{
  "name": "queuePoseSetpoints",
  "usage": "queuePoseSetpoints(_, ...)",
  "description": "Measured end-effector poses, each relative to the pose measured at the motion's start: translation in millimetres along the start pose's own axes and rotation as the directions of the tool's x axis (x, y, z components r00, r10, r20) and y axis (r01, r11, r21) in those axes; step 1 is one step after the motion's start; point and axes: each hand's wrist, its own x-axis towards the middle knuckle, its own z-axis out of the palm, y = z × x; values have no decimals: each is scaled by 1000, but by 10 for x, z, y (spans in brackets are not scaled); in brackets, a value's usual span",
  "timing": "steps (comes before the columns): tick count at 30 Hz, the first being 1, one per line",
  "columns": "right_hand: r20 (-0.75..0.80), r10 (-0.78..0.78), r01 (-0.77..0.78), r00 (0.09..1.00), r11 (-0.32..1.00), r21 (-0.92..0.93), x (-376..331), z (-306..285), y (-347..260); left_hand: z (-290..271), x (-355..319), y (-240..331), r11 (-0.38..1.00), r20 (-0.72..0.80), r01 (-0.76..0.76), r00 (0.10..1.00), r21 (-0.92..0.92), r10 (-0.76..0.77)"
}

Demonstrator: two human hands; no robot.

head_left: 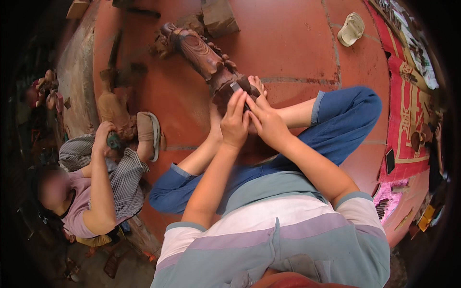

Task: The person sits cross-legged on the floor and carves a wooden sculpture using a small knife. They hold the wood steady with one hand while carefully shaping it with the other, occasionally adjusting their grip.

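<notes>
A long dark carved wooden statue [201, 50] lies on the red tiled floor, its near end propped between my bare feet. My left hand [234, 124] and my right hand [265, 122] meet at that near end, fingers pressed together on a small grey piece [236, 86], perhaps sandpaper, held against the wood. What each hand grips by itself is hidden by the fingers. My legs in blue jeans are bent to either side of the statue.
A second person [91, 187] sits at the left, working on a pale wooden carving [115, 113] with a hand tool. A wooden block [218, 17] lies beyond the statue, a white sandal [351, 30] at the top right, and a red patterned mat [408, 105] with tools at the right.
</notes>
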Motion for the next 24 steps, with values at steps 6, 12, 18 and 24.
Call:
queuePoseSetpoints(6, 219, 135, -146, 966, 989, 34, -21, -277, -154, -61, -95, 51, 995, 95, 64, 994, -72, -58)
queuePoseSetpoints(12, -23, 15, -17, 1000, 998, -66, -55, -16, -34, -90, 33, 34, 1000, 64, -8, 998, 21, 7)
queuePoseSetpoints(18, 109, 78, -83, 991, 996, 41, 54, -352, -151, -157, 7, 93, 995, 118, 74, 991, -69, -66)
queuePoseSetpoints(24, 113, 43, -50, 993, 997, 56, -67, -145, -44, -100, -93, 79, 994, 121, 98, 988, -38, -93)
